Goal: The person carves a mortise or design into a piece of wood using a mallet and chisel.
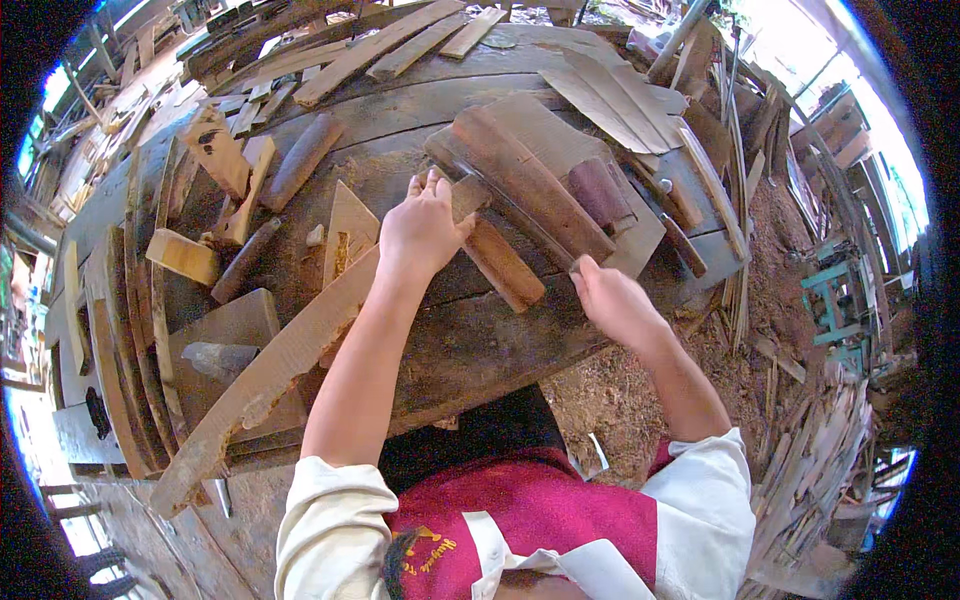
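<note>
On the workbench (470,350), 2 hands (422,232) grip 1 plank (530,180).

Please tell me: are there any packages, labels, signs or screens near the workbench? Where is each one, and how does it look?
None can be seen on the wooden workbench or around it; only planks, blocks and offcuts lie there.
Nearest thing: a small yellow emblem on the person's red apron, low in the picture.

Reddish-brown wood block (503,262) flat on workbench (470,350)

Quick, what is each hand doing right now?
Left hand: gripping a short reddish-brown wooden block.
Right hand: closed on the long reddish-brown plank's end.
</note>
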Demonstrator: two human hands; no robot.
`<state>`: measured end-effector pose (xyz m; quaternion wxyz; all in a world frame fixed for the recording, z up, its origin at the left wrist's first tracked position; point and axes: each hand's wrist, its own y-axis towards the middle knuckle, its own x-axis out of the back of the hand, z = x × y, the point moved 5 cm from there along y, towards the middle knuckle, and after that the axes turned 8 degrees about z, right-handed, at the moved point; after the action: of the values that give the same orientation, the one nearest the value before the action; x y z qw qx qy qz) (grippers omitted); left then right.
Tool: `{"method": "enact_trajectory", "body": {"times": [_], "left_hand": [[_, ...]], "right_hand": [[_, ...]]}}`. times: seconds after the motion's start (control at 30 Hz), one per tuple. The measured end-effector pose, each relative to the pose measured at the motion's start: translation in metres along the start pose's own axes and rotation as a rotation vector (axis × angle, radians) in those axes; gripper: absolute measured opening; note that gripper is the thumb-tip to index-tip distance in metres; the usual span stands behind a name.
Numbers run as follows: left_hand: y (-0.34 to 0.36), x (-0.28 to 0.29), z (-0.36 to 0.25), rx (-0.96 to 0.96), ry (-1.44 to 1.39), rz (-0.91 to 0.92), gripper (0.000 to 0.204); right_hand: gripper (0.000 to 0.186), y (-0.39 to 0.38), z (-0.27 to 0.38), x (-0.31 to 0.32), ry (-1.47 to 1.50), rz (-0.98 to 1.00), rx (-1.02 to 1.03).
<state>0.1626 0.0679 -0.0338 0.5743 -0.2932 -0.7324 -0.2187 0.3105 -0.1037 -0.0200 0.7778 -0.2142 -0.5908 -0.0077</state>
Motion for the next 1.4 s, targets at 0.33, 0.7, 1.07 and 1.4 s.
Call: {"method": "enact_trajectory", "body": {"times": [0.33, 0.7, 1.07, 1.4], "left_hand": [[0.001, -0.004, 0.001, -0.011, 0.008, -0.004, 0.063], [0.001, -0.006, -0.001, -0.039, 0.044, 0.031, 0.065], [0.0, -0.006, 0.001, -0.017, 0.039, 0.027, 0.063], [0.005, -0.009, -0.001, -0.018, 0.026, 0.023, 0.063]], "right_hand": [[0.025, 0.082, 0.042, 0.005, 0.024, -0.102, 0.123], [0.023, 0.048, 0.023, -0.002, -0.011, -0.099, 0.118], [0.021, 0.011, 0.001, -0.017, 0.069, -0.068, 0.005], [0.021, 0.094, 0.047, 0.012, -0.028, -0.085, 0.148]]}}
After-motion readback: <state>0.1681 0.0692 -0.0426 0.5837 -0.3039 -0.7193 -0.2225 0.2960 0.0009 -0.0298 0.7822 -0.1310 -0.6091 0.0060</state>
